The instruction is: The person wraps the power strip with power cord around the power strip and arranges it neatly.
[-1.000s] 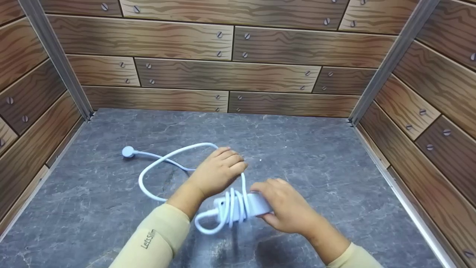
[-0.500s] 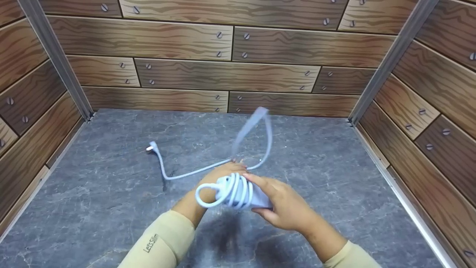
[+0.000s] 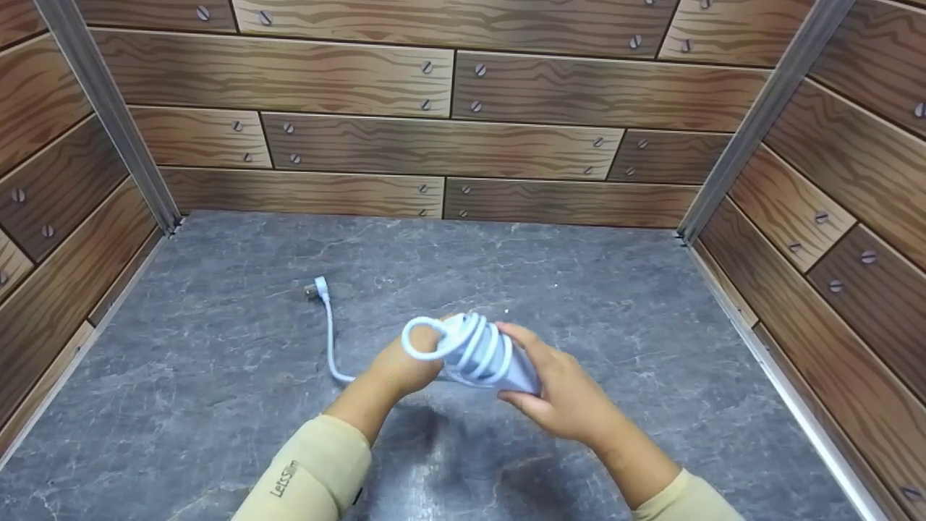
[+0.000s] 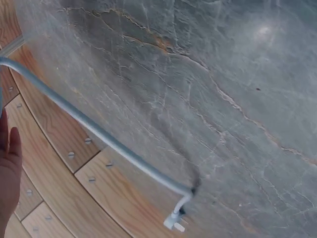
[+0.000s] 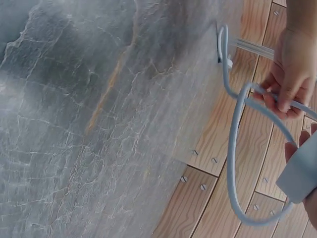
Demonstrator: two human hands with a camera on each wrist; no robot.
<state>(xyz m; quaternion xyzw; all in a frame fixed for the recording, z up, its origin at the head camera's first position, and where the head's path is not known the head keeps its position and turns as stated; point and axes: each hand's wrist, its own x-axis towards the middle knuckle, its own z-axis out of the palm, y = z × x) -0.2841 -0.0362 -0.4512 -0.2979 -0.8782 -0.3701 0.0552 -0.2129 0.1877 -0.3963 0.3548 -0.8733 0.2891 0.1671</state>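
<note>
In the head view, my right hand [image 3: 561,394] grips a white power adapter [image 3: 524,375], held tilted above the grey surface. Several turns of its white cord are wound round the adapter, and a small cord loop [image 3: 407,339] sticks out at its left end. My left hand [image 3: 405,365] is just behind that end, its fingers hidden there. The right wrist view shows the left hand [image 5: 292,74] pinching the cord [image 5: 232,148] near the adapter [image 5: 302,166]. The free cord runs left to a plug [image 3: 320,288] with metal prongs, also low in the left wrist view, where the plug [image 4: 173,220] dangles.
A grey marbled tabletop [image 3: 615,304] lies below both hands. Wood-patterned panels [image 3: 535,94] wall it at the back and both sides, with metal posts [image 3: 767,123] at the rear corners. White specks lie near the middle.
The adapter has risen and moved slightly right in my right hand. My left hand has swept round behind it with the cord. The wide loose loop has gone, and the plug has shifted right.
</note>
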